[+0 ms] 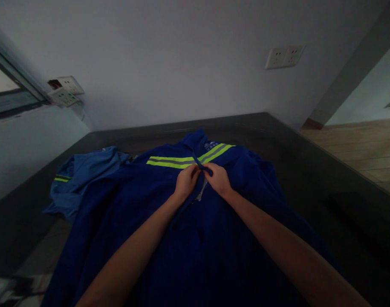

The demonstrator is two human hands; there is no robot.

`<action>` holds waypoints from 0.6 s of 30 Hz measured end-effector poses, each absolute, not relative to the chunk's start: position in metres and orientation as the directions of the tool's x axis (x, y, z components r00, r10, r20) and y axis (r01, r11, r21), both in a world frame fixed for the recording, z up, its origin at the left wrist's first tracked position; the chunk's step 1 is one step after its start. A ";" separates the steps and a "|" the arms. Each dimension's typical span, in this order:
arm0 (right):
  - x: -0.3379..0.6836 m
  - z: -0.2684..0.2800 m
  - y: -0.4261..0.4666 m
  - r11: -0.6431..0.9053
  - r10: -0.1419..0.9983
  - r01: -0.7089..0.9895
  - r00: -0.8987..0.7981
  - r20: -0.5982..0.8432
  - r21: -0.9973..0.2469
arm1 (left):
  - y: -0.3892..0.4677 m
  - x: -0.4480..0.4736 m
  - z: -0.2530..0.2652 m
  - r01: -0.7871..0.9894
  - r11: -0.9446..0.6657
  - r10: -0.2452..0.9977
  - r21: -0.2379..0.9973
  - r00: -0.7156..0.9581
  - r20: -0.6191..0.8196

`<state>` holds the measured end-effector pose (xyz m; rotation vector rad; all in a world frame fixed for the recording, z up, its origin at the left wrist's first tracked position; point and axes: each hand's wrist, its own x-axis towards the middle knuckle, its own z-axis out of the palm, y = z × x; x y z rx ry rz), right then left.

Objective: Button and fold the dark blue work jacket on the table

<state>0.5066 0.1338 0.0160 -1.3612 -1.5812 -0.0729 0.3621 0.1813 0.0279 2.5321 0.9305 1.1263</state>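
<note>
A dark blue work jacket point(134, 196) with yellow-green and grey reflective stripes lies spread over the dark table, collar toward the wall. At the middle of its chest, just below the stripe, my left hand point(186, 181) pinches one front edge. Right beside it, my right hand point(218, 178) grips the other front edge, with the fingertips of both hands meeting. The cloth between them is lifted a little and folded. Whatever fastener sits under my fingertips is hidden. A light patch of lining shows in the gap below my right hand.
A lighter blue garment point(89, 175) with a yellow-green stripe lies crumpled at the left. The dark table point(261, 128) meets a pale wall bearing sockets point(284, 57). More sockets point(67, 91) hang loose at the left. A dark flat object point(357, 213) rests on the right.
</note>
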 end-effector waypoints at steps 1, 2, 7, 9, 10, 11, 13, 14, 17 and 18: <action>0.507 0.017 0.134 0.346 0.712 0.785 0.137 0.689 -0.514 | 0.181 0.362 0.028 0.464 -0.775 0.629 0.429 0.508 0.589; 0.509 0.018 0.134 0.325 0.717 0.799 0.140 0.683 -0.506 | 0.181 0.362 0.029 0.466 -0.776 0.629 0.426 0.508 0.589; 0.521 0.022 0.137 0.176 0.729 0.826 0.256 0.635 -0.535 | 0.179 0.363 0.030 0.491 -0.773 0.629 0.402 0.513 0.585; 0.523 0.024 0.137 0.149 0.725 0.835 0.272 0.633 -0.529 | 0.179 0.363 0.030 0.508 -0.766 0.637 0.394 0.515 0.574; 0.522 0.025 0.135 0.155 0.729 0.845 0.252 0.637 -0.512 | 0.179 0.363 0.030 0.519 -0.762 0.640 0.386 0.518 0.568; 0.520 0.026 0.133 0.171 0.737 0.858 0.216 0.641 -0.485 | 0.178 0.363 0.030 0.531 -0.760 0.642 0.375 0.522 0.561; 0.514 0.028 0.128 0.203 0.764 0.884 0.125 0.633 -0.421 | 0.177 0.363 0.030 0.558 -0.757 0.641 0.339 0.538 0.547; 0.511 0.029 0.126 0.208 0.780 0.895 0.091 0.619 -0.394 | 0.176 0.363 0.031 0.571 -0.757 0.639 0.317 0.547 0.541; 0.505 0.030 0.122 0.194 0.816 0.911 0.056 0.576 -0.364 | 0.173 0.362 0.032 0.596 -0.754 0.637 0.277 0.560 0.529; 0.504 0.030 0.122 0.193 0.824 0.910 0.054 0.564 -0.368 | 0.172 0.362 0.032 0.600 -0.751 0.640 0.277 0.556 0.530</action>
